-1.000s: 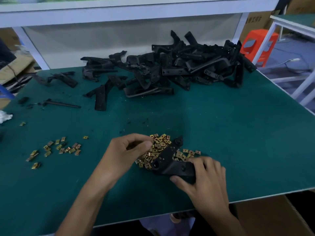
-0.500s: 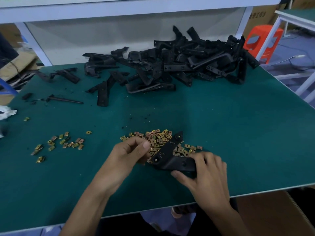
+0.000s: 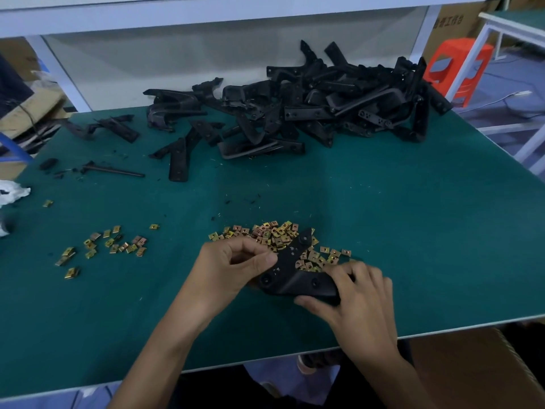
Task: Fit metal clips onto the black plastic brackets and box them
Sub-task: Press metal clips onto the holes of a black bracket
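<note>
The right hand [image 3: 358,302] grips an angled black plastic bracket [image 3: 290,273] beside heaped gold metal clips [image 3: 274,234]. The left hand [image 3: 227,267] is curled, thumb on the bracket; whether it holds anything, I can't tell.

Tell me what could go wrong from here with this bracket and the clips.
1. The bracket lies over the clip pile, gripped by the right hand at one end only; pressure from the left hand could tilt it and scatter clips.
2. It sits close to the near edge of the table; a slipped clip might fall off.
</note>
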Motion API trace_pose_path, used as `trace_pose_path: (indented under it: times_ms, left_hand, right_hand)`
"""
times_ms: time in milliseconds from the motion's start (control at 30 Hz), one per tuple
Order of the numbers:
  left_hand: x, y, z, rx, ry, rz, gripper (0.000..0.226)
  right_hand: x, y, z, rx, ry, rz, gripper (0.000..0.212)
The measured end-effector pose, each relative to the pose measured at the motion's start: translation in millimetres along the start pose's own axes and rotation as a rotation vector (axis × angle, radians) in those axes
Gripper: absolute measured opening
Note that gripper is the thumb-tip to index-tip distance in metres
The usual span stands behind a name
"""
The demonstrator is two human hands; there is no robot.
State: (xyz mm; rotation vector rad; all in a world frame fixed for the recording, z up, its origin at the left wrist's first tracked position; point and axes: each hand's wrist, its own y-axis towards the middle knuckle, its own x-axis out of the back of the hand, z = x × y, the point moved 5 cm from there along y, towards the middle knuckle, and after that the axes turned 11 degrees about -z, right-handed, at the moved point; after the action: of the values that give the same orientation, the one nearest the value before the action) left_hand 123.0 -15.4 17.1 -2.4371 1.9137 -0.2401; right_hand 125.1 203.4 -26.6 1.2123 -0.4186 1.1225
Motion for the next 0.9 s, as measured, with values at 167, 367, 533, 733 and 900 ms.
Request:
trace_pose_path:
  times_ms: [167,367,533,733,900]
  left_hand:
    - [3,0,-6,-0.014,0.104,0.073,0.019]
    - [10,7,-11,0.018,0.184,0.239,0.025]
    - [5,15,-21,0.087,0.331,0.438,0.028]
    - [1,14,-18,0.056,0.412,0.252,0.019]
    - [-8,-20,-10,-0.135,0.610,-0.086,0.042]
  right_hand:
    - [0,0,1,0.018,0.031,0.013,0.072]
    - [0,0,4,0.060,0.069,0.017,0.070]
    - [0,1,5,0.078,0.071,0.014,0.068]
    - [1,0,2,0.012,0.029,0.003,0.069]
    - [5,0,-2,-0.077,-0.016,-0.054,0.064]
